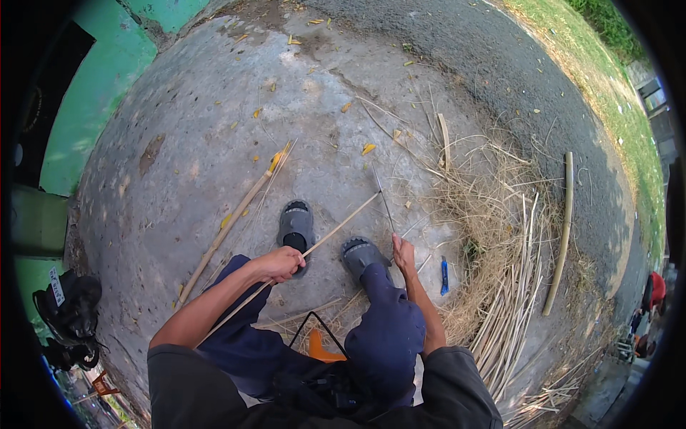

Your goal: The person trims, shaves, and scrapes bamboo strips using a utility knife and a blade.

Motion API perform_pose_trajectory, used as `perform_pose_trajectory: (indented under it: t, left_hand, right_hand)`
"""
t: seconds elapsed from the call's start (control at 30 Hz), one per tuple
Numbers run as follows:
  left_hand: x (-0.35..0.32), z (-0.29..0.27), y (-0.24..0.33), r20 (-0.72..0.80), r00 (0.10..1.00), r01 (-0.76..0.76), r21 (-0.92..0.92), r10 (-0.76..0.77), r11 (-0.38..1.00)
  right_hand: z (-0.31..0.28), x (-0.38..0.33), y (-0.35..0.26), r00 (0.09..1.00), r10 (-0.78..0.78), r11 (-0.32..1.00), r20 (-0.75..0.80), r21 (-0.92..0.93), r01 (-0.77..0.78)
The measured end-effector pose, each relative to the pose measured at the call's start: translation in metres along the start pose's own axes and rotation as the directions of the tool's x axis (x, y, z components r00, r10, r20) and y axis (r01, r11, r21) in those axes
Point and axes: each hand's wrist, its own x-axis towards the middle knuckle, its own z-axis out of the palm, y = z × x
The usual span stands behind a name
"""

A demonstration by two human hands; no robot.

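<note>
My left hand (pixel 282 264) is closed around a long thin bamboo strip (pixel 343 223), which slants up to the right in front of my shoes and runs back under my left forearm. In my right hand (pixel 404 253) is a knife (pixel 388 212) with a narrow dark blade pointing away from me. The strip's far end meets the blade; whether the edge is in it is too small to tell. A grey clog (pixel 296 220) is beside my left hand, and another grey clog (pixel 363 256) lies between the two hands.
Right of me lie a heap of curly shavings (pixel 475 204), a bundle of pale strips (pixel 506 322) and a blue box cutter (pixel 444 277). A bamboo pole (pixel 565 236) rests beyond them. Another bamboo pole (pixel 232 218) is on the left. Something orange (pixel 321 348) shows between my legs.
</note>
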Motion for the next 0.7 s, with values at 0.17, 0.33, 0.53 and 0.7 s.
perform_pose_trajectory:
  t: [0.17,0.33,0.53,0.7]
  left_hand:
    - [-0.003,0.007,0.002,-0.033,0.999,-0.027,0.105,0.031,0.994]
    - [-0.017,0.028,0.036,-0.16,0.986,0.039,0.524,0.053,0.851]
    - [0.034,0.033,0.113,-0.217,0.906,0.075,0.928,0.364,0.365]
    - [0.098,0.059,0.189,-0.336,0.879,0.131,0.852,0.337,0.507]
  right_hand:
    - [0.002,0.005,0.002,0.988,0.123,0.983,0.095,0.123,-0.134]
    - [0.004,0.004,0.007,0.995,0.087,0.991,0.056,0.099,-0.092]
    - [-0.002,0.009,0.013,0.992,0.085,0.989,0.097,0.117,-0.096]
    - [-0.011,0.002,-0.012,0.941,0.238,0.894,0.24,0.323,-0.309]
